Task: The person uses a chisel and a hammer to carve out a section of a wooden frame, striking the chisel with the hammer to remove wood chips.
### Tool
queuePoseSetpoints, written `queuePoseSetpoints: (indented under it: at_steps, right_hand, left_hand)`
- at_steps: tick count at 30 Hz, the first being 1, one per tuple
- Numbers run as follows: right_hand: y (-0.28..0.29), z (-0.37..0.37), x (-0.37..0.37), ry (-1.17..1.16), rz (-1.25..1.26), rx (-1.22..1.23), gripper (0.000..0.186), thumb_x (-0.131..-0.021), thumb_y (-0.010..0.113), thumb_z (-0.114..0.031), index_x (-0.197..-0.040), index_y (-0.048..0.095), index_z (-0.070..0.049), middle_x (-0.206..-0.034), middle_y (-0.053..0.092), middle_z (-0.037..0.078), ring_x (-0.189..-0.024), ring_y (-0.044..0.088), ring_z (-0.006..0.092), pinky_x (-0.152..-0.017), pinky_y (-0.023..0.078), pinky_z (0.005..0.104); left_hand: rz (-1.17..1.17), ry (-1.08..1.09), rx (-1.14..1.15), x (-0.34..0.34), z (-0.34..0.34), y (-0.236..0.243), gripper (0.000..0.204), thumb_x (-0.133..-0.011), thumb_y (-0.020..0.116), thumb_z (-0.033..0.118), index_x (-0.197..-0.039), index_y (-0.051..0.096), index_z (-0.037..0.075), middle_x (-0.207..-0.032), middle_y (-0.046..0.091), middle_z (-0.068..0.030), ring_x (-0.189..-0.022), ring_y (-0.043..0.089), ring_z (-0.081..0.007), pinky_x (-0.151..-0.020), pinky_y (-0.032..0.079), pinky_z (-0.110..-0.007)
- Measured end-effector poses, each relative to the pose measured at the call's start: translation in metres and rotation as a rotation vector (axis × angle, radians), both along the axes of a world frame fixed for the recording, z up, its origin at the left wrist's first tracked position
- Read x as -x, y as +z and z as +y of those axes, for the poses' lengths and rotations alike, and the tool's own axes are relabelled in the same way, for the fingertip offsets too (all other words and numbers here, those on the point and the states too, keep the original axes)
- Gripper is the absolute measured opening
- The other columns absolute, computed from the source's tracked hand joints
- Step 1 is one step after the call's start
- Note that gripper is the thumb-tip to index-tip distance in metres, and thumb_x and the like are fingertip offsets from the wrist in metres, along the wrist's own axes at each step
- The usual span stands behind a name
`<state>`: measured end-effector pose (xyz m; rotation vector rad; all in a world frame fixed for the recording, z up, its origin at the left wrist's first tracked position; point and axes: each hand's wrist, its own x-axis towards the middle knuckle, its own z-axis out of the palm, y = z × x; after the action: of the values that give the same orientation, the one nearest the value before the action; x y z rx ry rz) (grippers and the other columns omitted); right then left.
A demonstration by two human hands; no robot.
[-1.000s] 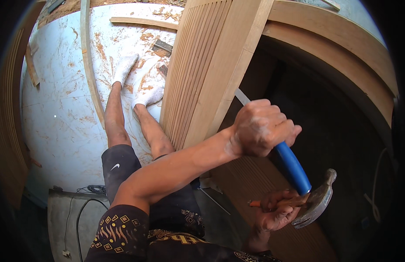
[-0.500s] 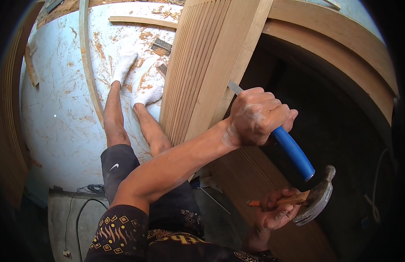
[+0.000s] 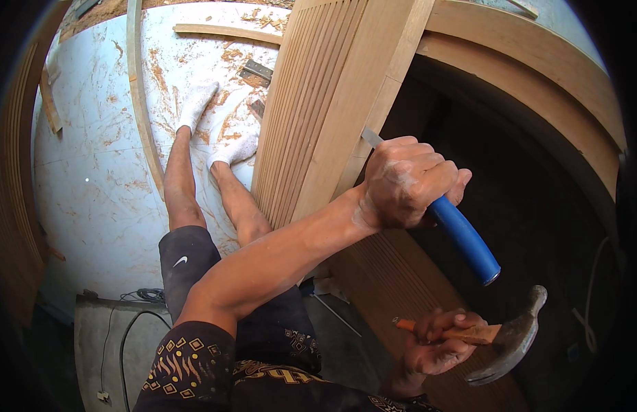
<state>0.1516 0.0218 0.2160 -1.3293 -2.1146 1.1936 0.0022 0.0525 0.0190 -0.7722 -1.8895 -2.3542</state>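
A chisel point(image 3: 467, 242) with a blue handle slants across the right-centre of the frame, its flat metal blade reaching up and left to the edge of a wooden door point(image 3: 339, 103), where the tip appears to touch the wood. The left hand point(image 3: 409, 184) is curled into a tight fist around it, the handle's end sticking out below. At lower right, the right hand point(image 3: 442, 343) has its fingers wrapped loosely around the wooden handle of a hammer point(image 3: 516, 342), whose metal head is near the chisel's end but apart from it. Dark shorts point(image 3: 188, 257) fill the lower middle, and a black cable point(image 3: 124, 343) curves at lower left. A brown grooved panel point(image 3: 401, 292) lies beneath the hands. The door, grooved along its left part, leans through the upper middle. Farther off, white socks point(image 3: 195, 106) rest on a pale floor point(image 3: 85, 220) scattered with wood shavings point(image 3: 155, 69); a long wooden strip point(image 3: 138, 89) crosses it at upper left.
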Motion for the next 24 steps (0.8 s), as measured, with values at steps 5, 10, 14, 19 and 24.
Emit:
queuePoseSetpoints:
  at_steps: [5, 10, 14, 19, 24]
  right_hand:
    - [-0.005, -0.004, 0.003, 0.013, -0.195, 0.006, 0.060, -0.086, 0.073, -0.054, -0.103, 0.050, -0.001, -0.082, 0.054, 0.009, -0.053, 0.046, 0.0083, -0.043, 0.039, 0.0205]
    - [-0.008, 0.001, -0.011, 0.103, -0.107, -0.016, 0.051, -0.096, 0.064, -0.046, -0.115, 0.046, -0.001, -0.087, 0.051, 0.004, -0.054, 0.044, 0.0070, -0.038, 0.037, 0.0197]
    - [-0.010, -0.004, -0.011, 0.013, -0.096, 0.058, 0.048, -0.096, 0.065, -0.042, -0.116, 0.047, -0.003, -0.074, 0.050, 0.003, -0.054, 0.044, 0.0077, -0.038, 0.038, 0.0205]
    - [-0.009, -0.005, -0.001, -0.092, -0.109, 0.066, 0.056, -0.088, 0.073, -0.045, -0.114, 0.046, -0.004, -0.078, 0.054, 0.004, -0.054, 0.047, 0.0081, -0.042, 0.040, 0.0211]
    - [0.000, 0.001, 0.009, -0.222, -0.403, 0.080, 0.075, -0.077, 0.077, -0.064, -0.110, 0.048, -0.003, -0.071, 0.049, 0.000, -0.052, 0.047, 0.0072, -0.041, 0.040, 0.0211]
  left_hand:
    - [-0.013, 0.009, -0.013, 0.000, -0.001, 0.000, 0.037, -0.077, 0.073, 0.005, -0.055, 0.043, 0.010, -0.046, 0.039, -0.0044, -0.038, 0.042, -0.0200, -0.041, 0.029, -0.032]
    - [-0.011, 0.001, -0.011, 0.001, -0.001, 0.000, 0.038, -0.077, 0.072, 0.005, -0.054, 0.043, 0.010, -0.046, 0.039, -0.0046, -0.037, 0.041, -0.0203, -0.040, 0.029, -0.032]
    - [-0.002, -0.003, -0.022, 0.004, 0.001, 0.000, 0.038, -0.077, 0.072, 0.005, -0.054, 0.042, 0.010, -0.046, 0.039, -0.0047, -0.037, 0.041, -0.0204, -0.040, 0.029, -0.033]
    - [0.007, -0.013, 0.005, 0.002, 0.000, -0.001, 0.038, -0.077, 0.072, 0.005, -0.054, 0.042, 0.011, -0.046, 0.039, -0.0048, -0.037, 0.042, -0.0200, -0.040, 0.029, -0.033]
    - [0.017, -0.030, 0.040, 0.004, 0.000, -0.002, 0.039, -0.079, 0.071, 0.005, -0.053, 0.041, 0.010, -0.045, 0.040, -0.0059, -0.037, 0.042, -0.0211, -0.040, 0.031, -0.033]
